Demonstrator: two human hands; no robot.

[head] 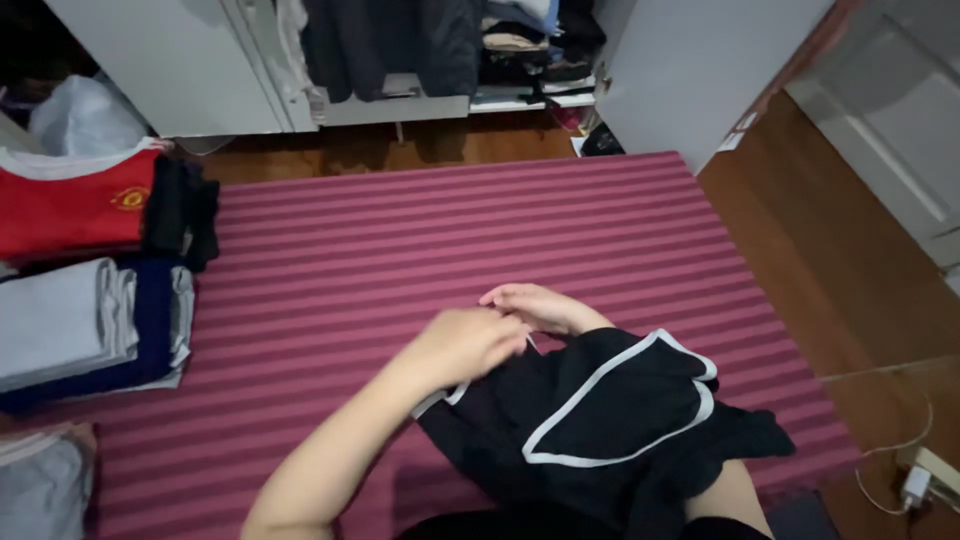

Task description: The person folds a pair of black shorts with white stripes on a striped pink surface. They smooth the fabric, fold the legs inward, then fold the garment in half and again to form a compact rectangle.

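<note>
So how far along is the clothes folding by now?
Done: folded stacks sit at the mat's left edge, a red garment and a grey and navy pile. In hand: the left hand and right hand work at the waist of black shorts with white trim, still crumpled. Left: clothes remain in the open wardrobe.

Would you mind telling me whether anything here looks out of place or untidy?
Only the black shorts with white trim: they lie crumpled under the left hand and right hand, unlike the neatly folded stacks beside them on the striped mattress.
</note>
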